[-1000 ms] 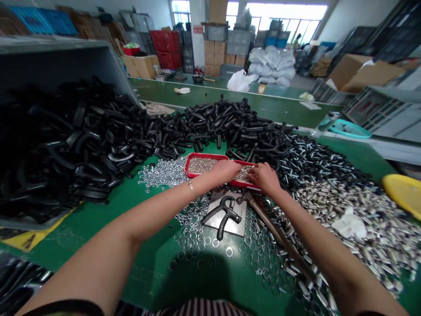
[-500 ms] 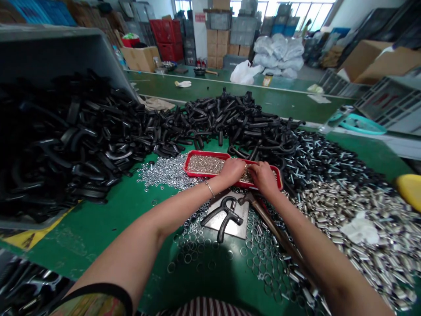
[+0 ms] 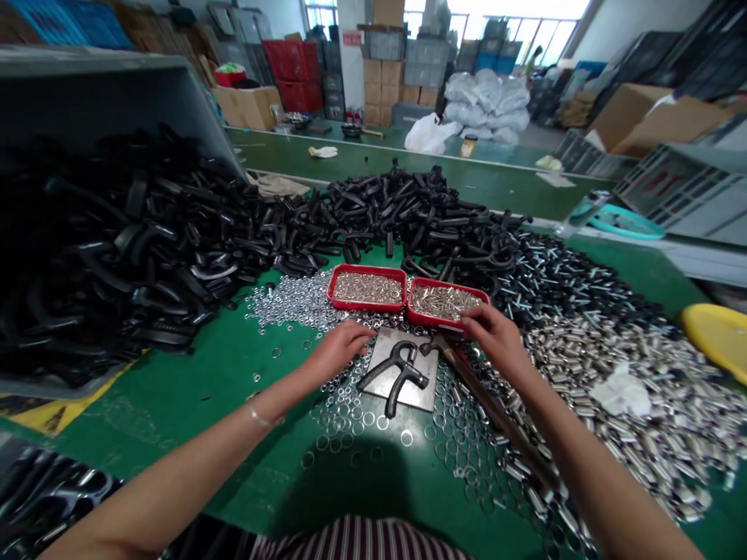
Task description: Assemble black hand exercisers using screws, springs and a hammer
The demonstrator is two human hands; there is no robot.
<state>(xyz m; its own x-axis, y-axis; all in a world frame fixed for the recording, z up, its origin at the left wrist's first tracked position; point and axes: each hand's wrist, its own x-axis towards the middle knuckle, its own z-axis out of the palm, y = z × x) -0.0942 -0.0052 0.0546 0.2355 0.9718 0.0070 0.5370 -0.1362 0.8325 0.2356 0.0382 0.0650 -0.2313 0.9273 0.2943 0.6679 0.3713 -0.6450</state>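
Note:
My left hand (image 3: 341, 350) hovers left of a flat metal plate (image 3: 420, 398), its fingers bent together; whatever they pinch is too small to make out. On the plate lies a black hand grip strengthener (image 3: 398, 376) with a small spring between its arms. My right hand (image 3: 496, 334) is at the right front corner of a red tray (image 3: 447, 322) of small metal pins, fingertips closed, their contents hidden. Beside that tray is a second red tray (image 3: 367, 306) of tiny metal parts. A hammer (image 3: 475, 389) lies right of the plate, its handle partly under my right forearm.
Black handles (image 3: 391, 202) are heaped behind the trays and in a grey bin (image 3: 198, 101) at left. Nuts (image 3: 285, 299), metal rings (image 3: 367, 420), black-headed bolts (image 3: 572, 272) and shiny metal cylinders (image 3: 572, 365) cover the table around the plate. A yellow dish (image 3: 715, 334) sits far right.
My left hand has left the right red tray and moved left and nearer to me, beside the plate. My right hand has drawn back to the tray's corner.

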